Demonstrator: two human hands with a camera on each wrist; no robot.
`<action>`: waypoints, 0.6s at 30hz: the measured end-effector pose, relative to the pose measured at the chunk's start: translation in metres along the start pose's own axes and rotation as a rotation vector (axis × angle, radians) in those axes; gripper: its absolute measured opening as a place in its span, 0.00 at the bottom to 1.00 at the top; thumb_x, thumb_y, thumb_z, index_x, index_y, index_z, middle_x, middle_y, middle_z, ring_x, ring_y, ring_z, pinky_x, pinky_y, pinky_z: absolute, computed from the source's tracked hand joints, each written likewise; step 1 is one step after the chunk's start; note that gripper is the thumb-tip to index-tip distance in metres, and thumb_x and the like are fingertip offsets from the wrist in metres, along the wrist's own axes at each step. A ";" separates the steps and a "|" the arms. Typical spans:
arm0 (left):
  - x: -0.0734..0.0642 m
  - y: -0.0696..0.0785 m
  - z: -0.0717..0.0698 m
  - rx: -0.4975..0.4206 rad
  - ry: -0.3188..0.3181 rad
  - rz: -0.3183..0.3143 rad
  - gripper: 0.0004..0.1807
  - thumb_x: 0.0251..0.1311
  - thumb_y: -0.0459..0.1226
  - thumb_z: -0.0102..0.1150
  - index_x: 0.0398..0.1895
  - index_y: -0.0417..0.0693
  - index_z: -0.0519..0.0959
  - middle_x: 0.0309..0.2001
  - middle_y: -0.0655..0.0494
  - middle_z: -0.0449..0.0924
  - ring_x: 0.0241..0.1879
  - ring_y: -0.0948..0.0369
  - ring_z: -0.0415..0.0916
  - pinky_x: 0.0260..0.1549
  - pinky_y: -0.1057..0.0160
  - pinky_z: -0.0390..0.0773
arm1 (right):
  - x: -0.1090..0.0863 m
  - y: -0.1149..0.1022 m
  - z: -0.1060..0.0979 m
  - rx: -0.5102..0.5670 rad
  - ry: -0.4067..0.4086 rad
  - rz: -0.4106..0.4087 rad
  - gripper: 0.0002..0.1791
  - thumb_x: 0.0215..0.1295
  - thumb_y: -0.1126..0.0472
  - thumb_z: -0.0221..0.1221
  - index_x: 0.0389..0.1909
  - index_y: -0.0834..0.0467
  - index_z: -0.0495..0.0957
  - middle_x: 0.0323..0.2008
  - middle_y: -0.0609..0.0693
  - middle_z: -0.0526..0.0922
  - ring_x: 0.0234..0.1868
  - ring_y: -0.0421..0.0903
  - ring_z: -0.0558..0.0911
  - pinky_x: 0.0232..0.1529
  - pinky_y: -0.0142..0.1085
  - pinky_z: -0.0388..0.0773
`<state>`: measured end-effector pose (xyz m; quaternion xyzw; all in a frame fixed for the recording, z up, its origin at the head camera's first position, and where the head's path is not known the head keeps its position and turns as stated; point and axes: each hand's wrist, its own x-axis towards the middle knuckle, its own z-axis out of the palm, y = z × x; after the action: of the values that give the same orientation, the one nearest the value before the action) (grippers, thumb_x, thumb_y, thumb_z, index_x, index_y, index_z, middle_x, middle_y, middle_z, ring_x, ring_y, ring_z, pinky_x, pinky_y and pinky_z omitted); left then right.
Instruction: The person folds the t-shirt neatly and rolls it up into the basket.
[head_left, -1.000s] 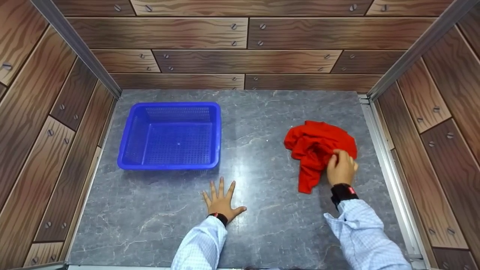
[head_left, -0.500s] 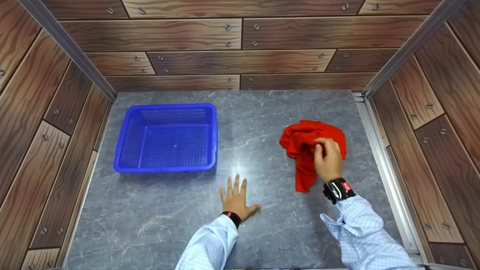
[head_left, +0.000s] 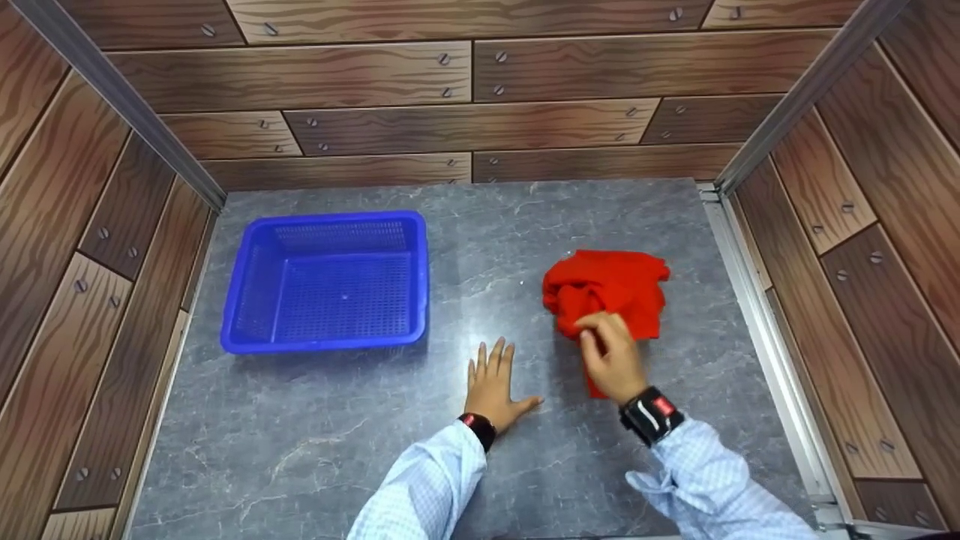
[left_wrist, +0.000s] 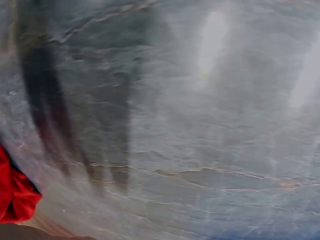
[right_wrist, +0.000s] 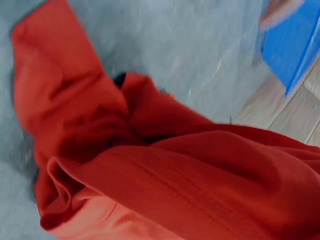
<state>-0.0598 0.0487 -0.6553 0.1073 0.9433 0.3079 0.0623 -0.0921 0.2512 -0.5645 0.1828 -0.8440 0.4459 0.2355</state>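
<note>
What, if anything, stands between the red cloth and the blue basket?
Nothing visible; just grey tabletop between the red cloth and blue basket. The left hand is near the direct line, just below it in the head view. The right hand pinches the cloth.

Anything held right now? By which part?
Crumpled red cloth: right hand has its grip on a near-side fold; exact spot unclear. Left hand, fingers spread, holds nothing.

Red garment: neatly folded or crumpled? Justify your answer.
Crumpled: in the right wrist view, the red garment lies in loose, uneven folds, without flat layers.
</note>
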 end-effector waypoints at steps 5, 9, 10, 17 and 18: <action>0.010 0.016 -0.006 -0.266 0.011 0.075 0.44 0.56 0.46 0.68 0.72 0.41 0.60 0.73 0.41 0.59 0.72 0.35 0.54 0.70 0.41 0.57 | -0.027 0.005 0.017 -0.048 -0.082 -0.014 0.11 0.56 0.75 0.60 0.38 0.60 0.81 0.35 0.52 0.84 0.37 0.49 0.77 0.42 0.35 0.71; 0.014 0.027 -0.007 -0.271 0.013 0.158 0.39 0.55 0.38 0.67 0.72 0.48 0.64 0.72 0.42 0.62 0.70 0.39 0.60 0.68 0.44 0.64 | -0.051 0.009 0.027 -0.077 -0.146 0.011 0.12 0.54 0.75 0.62 0.37 0.60 0.81 0.35 0.50 0.84 0.38 0.48 0.78 0.41 0.35 0.73; 0.015 0.029 -0.008 -0.257 0.012 0.166 0.38 0.55 0.36 0.67 0.71 0.50 0.65 0.72 0.43 0.63 0.70 0.41 0.62 0.67 0.46 0.65 | -0.056 0.009 0.028 -0.073 -0.159 0.019 0.12 0.53 0.75 0.62 0.37 0.59 0.81 0.35 0.50 0.84 0.38 0.47 0.78 0.41 0.35 0.74; 0.020 0.038 -0.009 -0.212 0.068 0.133 0.16 0.54 0.28 0.61 0.47 0.46 0.84 0.57 0.52 0.81 0.59 0.53 0.77 0.60 0.59 0.73 | -0.068 0.013 0.029 -0.082 -0.191 0.028 0.13 0.52 0.73 0.65 0.38 0.58 0.80 0.36 0.48 0.84 0.39 0.47 0.78 0.42 0.37 0.74; 0.020 0.039 -0.009 -0.209 0.084 0.124 0.14 0.55 0.28 0.61 0.44 0.46 0.84 0.54 0.53 0.83 0.56 0.54 0.79 0.58 0.60 0.75 | -0.069 0.015 0.029 -0.111 -0.192 0.022 0.14 0.50 0.72 0.66 0.38 0.58 0.80 0.36 0.48 0.83 0.38 0.48 0.78 0.41 0.37 0.73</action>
<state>-0.0747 0.0786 -0.6258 0.1450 0.8994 0.4122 0.0143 -0.0504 0.2420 -0.6276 0.2019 -0.8880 0.3816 0.1582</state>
